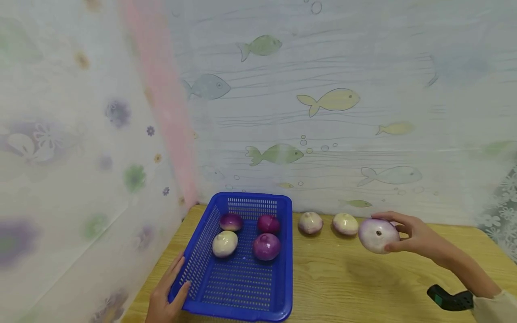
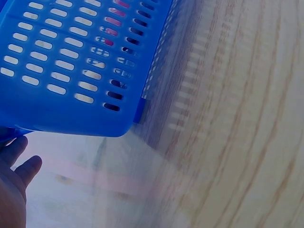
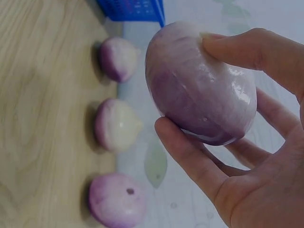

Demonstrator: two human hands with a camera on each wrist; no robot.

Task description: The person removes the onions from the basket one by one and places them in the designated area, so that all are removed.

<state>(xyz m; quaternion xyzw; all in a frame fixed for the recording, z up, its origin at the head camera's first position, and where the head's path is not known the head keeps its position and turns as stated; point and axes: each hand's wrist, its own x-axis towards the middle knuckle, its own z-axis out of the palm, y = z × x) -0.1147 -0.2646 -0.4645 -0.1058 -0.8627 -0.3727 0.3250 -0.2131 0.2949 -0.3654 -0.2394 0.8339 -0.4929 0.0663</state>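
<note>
The head camera looked forward and down at table (image 1: 331, 282) and wall (image 1: 250, 121), while the left wrist camera faced the basket (image 2: 61, 107) from near and the right one an onion (image 3: 194, 90), both shared with the head view.

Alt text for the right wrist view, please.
A right hand holds a pale purple onion. Left of it in the picture, three more onions sit in a row on a wooden table; part of a blue basket shows at the top.
</note>
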